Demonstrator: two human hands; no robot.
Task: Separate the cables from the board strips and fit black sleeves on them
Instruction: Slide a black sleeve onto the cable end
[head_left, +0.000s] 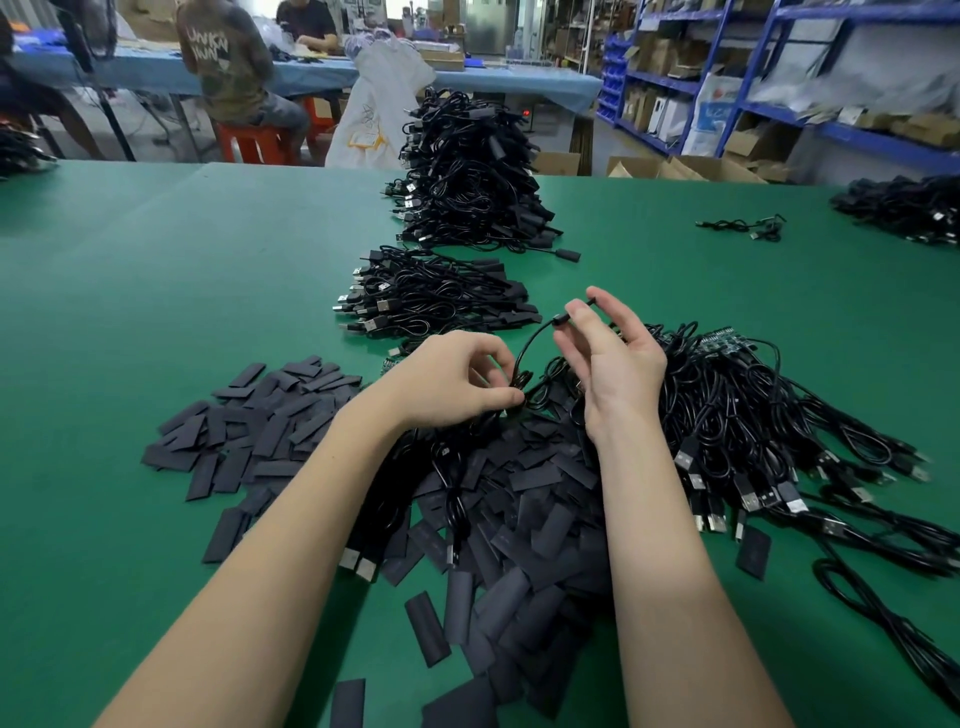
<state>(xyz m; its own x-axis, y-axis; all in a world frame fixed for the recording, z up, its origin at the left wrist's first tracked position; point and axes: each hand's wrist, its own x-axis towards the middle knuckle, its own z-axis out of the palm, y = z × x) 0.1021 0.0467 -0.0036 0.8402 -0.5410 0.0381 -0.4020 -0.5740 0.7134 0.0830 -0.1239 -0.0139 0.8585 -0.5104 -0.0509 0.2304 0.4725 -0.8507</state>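
Observation:
One thin black cable (535, 338) arcs between my hands above the green table (156, 291). My left hand (457, 379) pinches its lower part with thumb and fingertips. My right hand (608, 353) holds its upper end between thumb and forefinger, the other fingers loosely spread. A wide heap of flat black sleeves (519, 519) lies under and around my forearms. Right of my hands sprawls a tangle of black USB cables (753, 436), with green board strips (727, 343) showing at its far edge.
Two stacks of cables stand further back, a low one (436, 296) and a tall one (467, 171). A loose cable (743, 227) and another heap (904, 205) lie far right. People sit at a blue table (311, 73) behind; blue shelving (779, 78) fills the right.

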